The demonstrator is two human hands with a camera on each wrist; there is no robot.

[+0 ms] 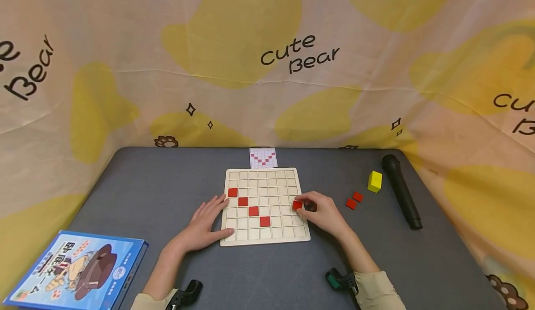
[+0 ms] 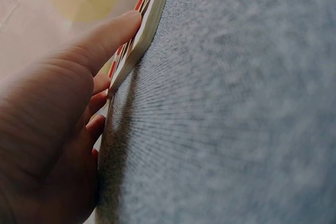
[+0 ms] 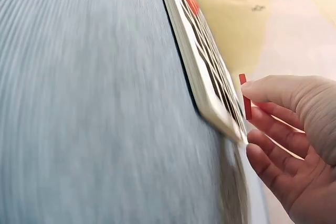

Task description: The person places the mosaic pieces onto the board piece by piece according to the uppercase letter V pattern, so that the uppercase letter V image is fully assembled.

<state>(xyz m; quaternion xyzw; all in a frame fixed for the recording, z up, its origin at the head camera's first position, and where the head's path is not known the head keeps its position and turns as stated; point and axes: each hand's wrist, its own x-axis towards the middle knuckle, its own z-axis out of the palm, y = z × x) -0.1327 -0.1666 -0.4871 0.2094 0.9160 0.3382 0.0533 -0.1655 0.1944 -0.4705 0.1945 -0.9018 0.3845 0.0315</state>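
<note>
A pale square grid board (image 1: 244, 235) lies on the dark table, with several red square tiles set in its cells in a diagonal from upper left toward the lower middle; one is the red tile (image 1: 265, 221) nearest the front. My left hand (image 1: 205, 224) rests at the board's left edge, fingers extended and thumb on the lower left corner. Over the board's right edge my right hand (image 1: 323, 211) pinches another red tile (image 3: 245, 97) between thumb and finger. In the right wrist view that tile is held upright, apart from the board.
Behind the board lies a small pattern card (image 1: 263, 158) with a pink V of squares. To the right are two loose red tiles (image 1: 354, 200), a yellow block (image 1: 375, 181) and a black microphone (image 1: 402, 191). A blue box (image 1: 79, 270) sits at the front left.
</note>
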